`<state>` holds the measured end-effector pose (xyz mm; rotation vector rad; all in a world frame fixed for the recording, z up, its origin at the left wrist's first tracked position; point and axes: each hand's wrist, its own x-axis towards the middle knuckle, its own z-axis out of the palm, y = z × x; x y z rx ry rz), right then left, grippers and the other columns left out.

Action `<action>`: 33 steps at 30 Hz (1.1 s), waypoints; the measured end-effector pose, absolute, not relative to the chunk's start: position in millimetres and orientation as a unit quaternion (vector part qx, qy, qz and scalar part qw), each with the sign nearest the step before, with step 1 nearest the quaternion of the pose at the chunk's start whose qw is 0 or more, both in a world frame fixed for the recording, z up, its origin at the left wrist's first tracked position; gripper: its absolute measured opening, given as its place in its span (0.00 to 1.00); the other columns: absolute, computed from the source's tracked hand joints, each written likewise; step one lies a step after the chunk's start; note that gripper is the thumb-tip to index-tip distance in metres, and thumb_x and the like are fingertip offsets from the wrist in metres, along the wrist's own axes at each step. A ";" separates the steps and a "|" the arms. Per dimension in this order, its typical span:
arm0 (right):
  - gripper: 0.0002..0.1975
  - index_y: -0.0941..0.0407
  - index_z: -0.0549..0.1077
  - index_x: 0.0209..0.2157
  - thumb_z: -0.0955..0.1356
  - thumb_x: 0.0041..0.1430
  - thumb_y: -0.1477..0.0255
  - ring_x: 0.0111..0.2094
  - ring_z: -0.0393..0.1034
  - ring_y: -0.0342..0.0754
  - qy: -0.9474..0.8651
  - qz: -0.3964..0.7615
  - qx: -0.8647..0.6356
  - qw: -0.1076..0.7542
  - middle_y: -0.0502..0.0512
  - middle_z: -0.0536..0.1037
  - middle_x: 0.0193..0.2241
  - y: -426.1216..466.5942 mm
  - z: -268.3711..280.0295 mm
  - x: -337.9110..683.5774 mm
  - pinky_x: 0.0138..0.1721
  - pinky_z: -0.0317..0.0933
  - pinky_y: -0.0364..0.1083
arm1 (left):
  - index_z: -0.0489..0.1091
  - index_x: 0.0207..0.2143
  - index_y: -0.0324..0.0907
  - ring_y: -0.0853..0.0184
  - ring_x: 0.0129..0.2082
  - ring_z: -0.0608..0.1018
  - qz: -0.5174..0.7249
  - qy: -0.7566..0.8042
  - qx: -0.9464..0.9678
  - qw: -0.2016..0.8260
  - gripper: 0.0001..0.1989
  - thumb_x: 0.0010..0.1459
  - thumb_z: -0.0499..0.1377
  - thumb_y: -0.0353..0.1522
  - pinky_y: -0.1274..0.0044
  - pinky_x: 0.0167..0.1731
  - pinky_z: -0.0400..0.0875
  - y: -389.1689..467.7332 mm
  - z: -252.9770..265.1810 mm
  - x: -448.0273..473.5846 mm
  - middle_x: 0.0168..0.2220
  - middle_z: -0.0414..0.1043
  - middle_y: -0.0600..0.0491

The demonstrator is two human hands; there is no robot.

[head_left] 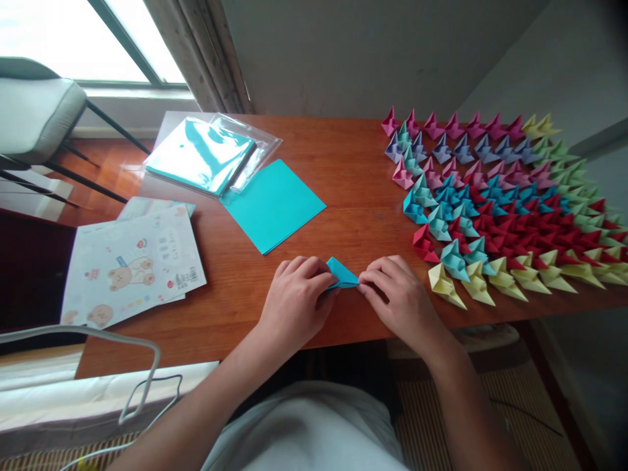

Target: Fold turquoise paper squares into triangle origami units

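Note:
A small folded piece of blue origami paper (342,272) is held between my two hands, low over the front part of the wooden table. My left hand (300,288) is closed round its left side, thumb and fingers pinching it. At the pointed right end, the fingertips of my right hand (392,288) pinch the tip. The folded piece tapers to the right, and part of it is hidden behind my left fingers. Just beyond my left hand lies a stack of flat turquoise paper squares (277,206).
Many folded paper figures (510,222) in pink, purple, blue, green, red and yellow stand in rows on the right of the table (353,170). Back left lies a clear plastic packet of paper (196,154). Printed bear sheets (137,261) lie left, near a chair (44,111).

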<state>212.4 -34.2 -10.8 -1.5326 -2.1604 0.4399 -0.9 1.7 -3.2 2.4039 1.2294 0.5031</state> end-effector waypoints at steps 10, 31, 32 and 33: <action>0.03 0.53 0.73 0.38 0.69 0.64 0.76 0.42 0.66 0.52 -0.776 0.157 -0.561 0.243 0.54 0.74 0.37 -39.7 -9.3 220.4 0.44 0.64 0.52 | 0.76 0.34 0.45 0.62 0.39 0.74 0.178 0.445 0.856 0.194 0.05 0.63 0.60 0.32 0.68 0.41 0.65 1.0 -1.4 0.1 0.39 0.77 0.52; 0.05 0.53 0.74 0.36 0.67 0.66 0.74 0.40 0.68 0.51 -0.756 0.205 -0.558 0.275 0.53 0.77 0.35 -30.7 -6.1 197.4 0.43 0.62 0.52 | 0.74 0.34 0.44 0.60 0.40 0.75 0.160 0.448 0.859 0.189 0.05 0.64 0.59 0.33 0.67 0.42 0.66 1.3 -2.2 1.2 0.39 0.77 0.51; 0.05 0.53 0.74 0.35 0.67 0.66 0.74 0.39 0.68 0.50 -0.754 0.205 -0.559 0.277 0.53 0.77 0.35 -30.3 -7.4 196.1 0.43 0.62 0.52 | 0.74 0.34 0.44 0.60 0.41 0.75 0.159 0.447 0.859 0.191 0.05 0.64 0.59 0.33 0.67 0.42 0.66 1.4 -1.9 0.8 0.39 0.76 0.51; 0.05 0.53 0.74 0.35 0.67 0.66 0.74 0.39 0.68 0.50 -0.752 0.203 -0.562 0.277 0.53 0.77 0.34 -29.9 -8.6 195.2 0.43 0.62 0.52 | 0.74 0.35 0.44 0.61 0.41 0.75 0.159 0.445 0.859 0.195 0.05 0.64 0.59 0.32 0.67 0.41 0.66 1.5 -1.6 0.0 0.39 0.76 0.51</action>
